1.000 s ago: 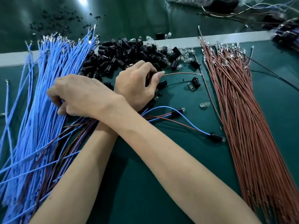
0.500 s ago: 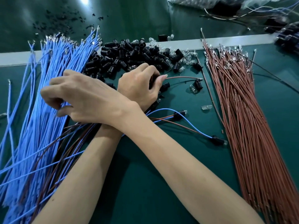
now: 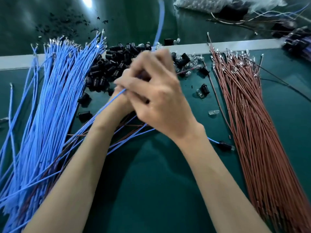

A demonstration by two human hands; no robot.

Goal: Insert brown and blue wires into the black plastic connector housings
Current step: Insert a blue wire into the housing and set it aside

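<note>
Lamp glare whitens the glossy table (image 3: 117, 17) at eleven o'clock. Motion smears my right hand (image 3: 161, 98) and a blue wire (image 3: 160, 22) at twelve. Soft shadow pools between my forearms at six. The edges bow.

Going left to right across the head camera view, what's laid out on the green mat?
blue wire bundle → pile of black connector housings → loose clear bulb → brown wire bundle

The blue wires (image 3: 50, 106) at left have smooth, matt plastic sheathing and shiny metal tips (image 3: 67, 42); so do the brown wires (image 3: 252, 123) at right. The black housings (image 3: 109, 64) are glossy plastic. The green mat (image 3: 151, 182) looks matt, and the bulbs (image 3: 213, 112) are clear.
</note>
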